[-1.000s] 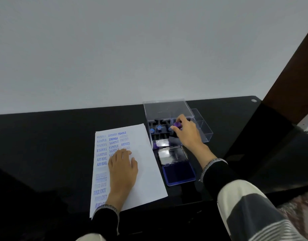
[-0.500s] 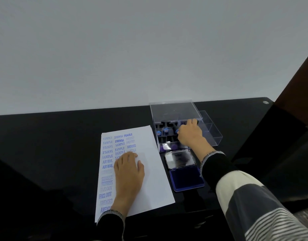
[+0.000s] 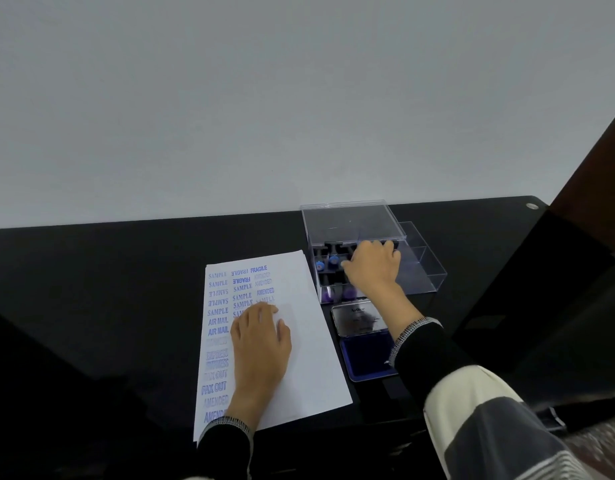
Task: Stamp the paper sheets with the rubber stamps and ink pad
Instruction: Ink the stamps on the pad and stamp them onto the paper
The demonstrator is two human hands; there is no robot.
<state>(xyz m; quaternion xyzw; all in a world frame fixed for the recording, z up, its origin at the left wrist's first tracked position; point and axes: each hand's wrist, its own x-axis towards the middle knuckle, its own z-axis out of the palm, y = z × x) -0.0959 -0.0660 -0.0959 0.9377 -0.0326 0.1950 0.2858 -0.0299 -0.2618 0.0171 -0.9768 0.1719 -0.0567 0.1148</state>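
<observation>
From the head camera, my right hand (image 3: 372, 268) has sunk deeper into the clear plastic stamp box (image 3: 347, 237) than a moment ago, when I had a purple-topped stamp between finger and thumb above the compartments; that stamp is now hidden under my palm. The fingers curl down over the far row of black dividers, but whether they grip anything I cannot tell, since the back of the hand covers them. My left hand (image 3: 261, 344) has stayed where it was, flat on the paper sheet (image 3: 309, 341) with fingers straight and pressed together, holding nothing.

The sheet is white and matte, lying on the glossy black table (image 3: 91, 289), its left part filled with blue and purple printed words such as SAMPLE, FRAGILE and AIR MAIL. The box is hard and see-through with its lid tipped up behind; blue round-topped stamps (image 3: 328, 263) stand in its left cells. Just in front of it lies the open ink pad (image 3: 366, 355), a dark blue rectangle with its shiny metal lid (image 3: 358, 318) folded back, touching the box's near edge.
</observation>
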